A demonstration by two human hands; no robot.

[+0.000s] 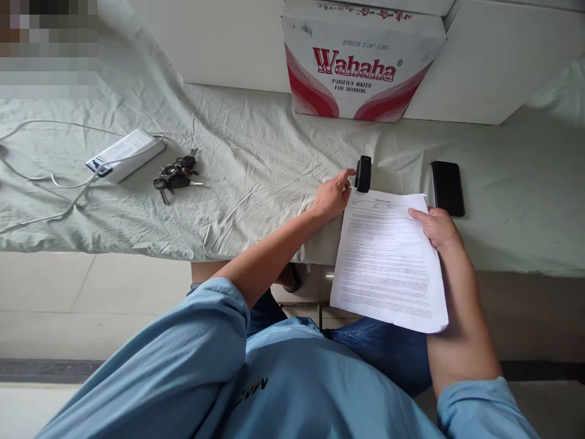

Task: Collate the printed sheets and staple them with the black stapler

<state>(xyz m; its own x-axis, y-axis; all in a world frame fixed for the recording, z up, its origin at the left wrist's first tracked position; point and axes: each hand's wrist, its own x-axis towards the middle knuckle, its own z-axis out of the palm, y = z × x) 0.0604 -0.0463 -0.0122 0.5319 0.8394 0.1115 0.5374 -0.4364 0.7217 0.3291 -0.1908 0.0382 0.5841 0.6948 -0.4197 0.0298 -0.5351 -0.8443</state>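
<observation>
A sheet of printed paper (386, 262) hangs over the table's front edge, tilted towards me. My right hand (436, 225) grips its upper right edge, thumb on top and fingers beneath. At the upper left corner of the sheet is a small black stapler (364, 174), its lower end over the paper's edge. My left hand (333, 194) is closed there, fingers curled, with the index fingertip against the stapler's left side. The thumb of that hand is mostly hidden. Just beyond my right hand lies a black smartphone (448, 188) on the cloth.
A pale green wrinkled cloth (247, 158) covers the table. To the left are a bunch of keys (176, 175) and a white box-shaped device (125, 155) with white cables. A Wahaha water carton (361, 100) stands at the back between white boxes (479, 67).
</observation>
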